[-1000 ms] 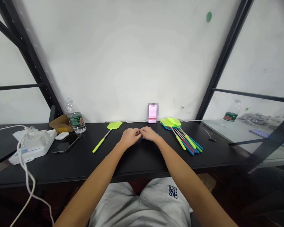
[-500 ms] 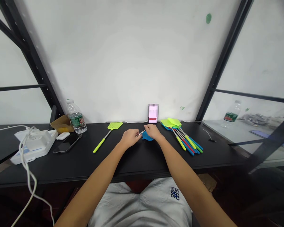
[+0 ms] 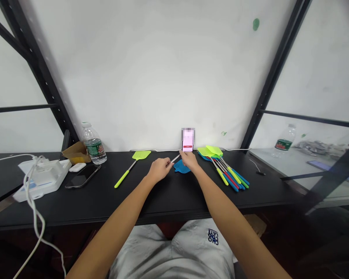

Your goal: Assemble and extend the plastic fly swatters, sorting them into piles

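White wall [image 3: 151, 77] rises behind a long black table [image 3: 75, 205], and the person sits close against its front edge. Both forearms reach forward to the middle of the table. The left hand [image 3: 159, 169] is curled narrow around the near end of a thin metal shaft [image 3: 175, 159], and the right hand [image 3: 189, 161] pinches its far end between closely set fingers. The shaft's long axis slants from the left hand away and rightward to the right hand. A blue fly swatter head [image 3: 182, 167] lies flat on the table just below the right hand, nearer that hand than the left; whether the shaft joins it cannot be told. Beyond the hands a phone [image 3: 187, 140] stands upright, its screen blurred. Left of the left hand lies a yellow-green fly swatter [image 3: 130, 168]. Right of the right hand, a bundle of fly swatters [image 3: 228, 172] fans out with green, blue, red and yellow handles. Farther left are a water bottle [image 3: 93, 144] and a dark phone [image 3: 82, 176].
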`<state>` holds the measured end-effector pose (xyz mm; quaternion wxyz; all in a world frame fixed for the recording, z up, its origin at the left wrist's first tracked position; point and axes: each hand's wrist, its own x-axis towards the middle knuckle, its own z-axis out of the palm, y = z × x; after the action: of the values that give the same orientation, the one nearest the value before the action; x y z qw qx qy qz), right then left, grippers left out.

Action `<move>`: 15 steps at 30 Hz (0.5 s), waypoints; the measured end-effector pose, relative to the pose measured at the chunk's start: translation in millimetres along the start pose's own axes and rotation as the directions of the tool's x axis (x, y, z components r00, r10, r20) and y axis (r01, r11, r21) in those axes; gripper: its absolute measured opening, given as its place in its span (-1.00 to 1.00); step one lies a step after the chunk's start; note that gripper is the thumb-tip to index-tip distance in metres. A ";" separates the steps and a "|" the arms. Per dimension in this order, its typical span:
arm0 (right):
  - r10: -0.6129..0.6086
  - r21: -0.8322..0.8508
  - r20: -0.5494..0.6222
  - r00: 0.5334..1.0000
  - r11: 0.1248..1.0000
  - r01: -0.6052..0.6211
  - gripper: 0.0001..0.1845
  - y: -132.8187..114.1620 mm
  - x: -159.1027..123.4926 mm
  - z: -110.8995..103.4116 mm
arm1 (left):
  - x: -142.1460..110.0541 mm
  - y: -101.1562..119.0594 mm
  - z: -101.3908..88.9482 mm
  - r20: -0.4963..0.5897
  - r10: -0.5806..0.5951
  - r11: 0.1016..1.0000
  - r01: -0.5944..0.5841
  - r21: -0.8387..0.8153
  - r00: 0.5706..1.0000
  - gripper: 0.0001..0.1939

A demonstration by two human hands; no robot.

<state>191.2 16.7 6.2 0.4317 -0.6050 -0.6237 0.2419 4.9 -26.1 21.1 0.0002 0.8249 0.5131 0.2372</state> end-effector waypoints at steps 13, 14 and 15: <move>0.029 0.330 0.103 0.994 0.942 -0.062 -0.59 -11.4 -4.0 5.4 | 0.8 -2.7 5.1 -0.035 0.021 0.997 -0.024 -0.076 0.999 -0.62; 0.034 0.317 0.082 0.996 0.947 -0.058 -0.59 -9.5 -2.2 5.4 | 0.9 -3.1 5.9 -0.033 0.024 0.997 -0.027 -0.076 0.999 -0.62; 0.039 0.299 0.054 0.998 0.953 -0.053 -0.60 -7.7 -0.5 5.3 | 0.9 -3.6 6.8 -0.031 0.027 0.997 -0.029 -0.075 0.999 -0.62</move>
<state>182.5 16.2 9.7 0.4978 -0.5409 -0.5756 0.3581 4.8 -22.0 14.5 0.0203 0.8278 0.4922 0.2686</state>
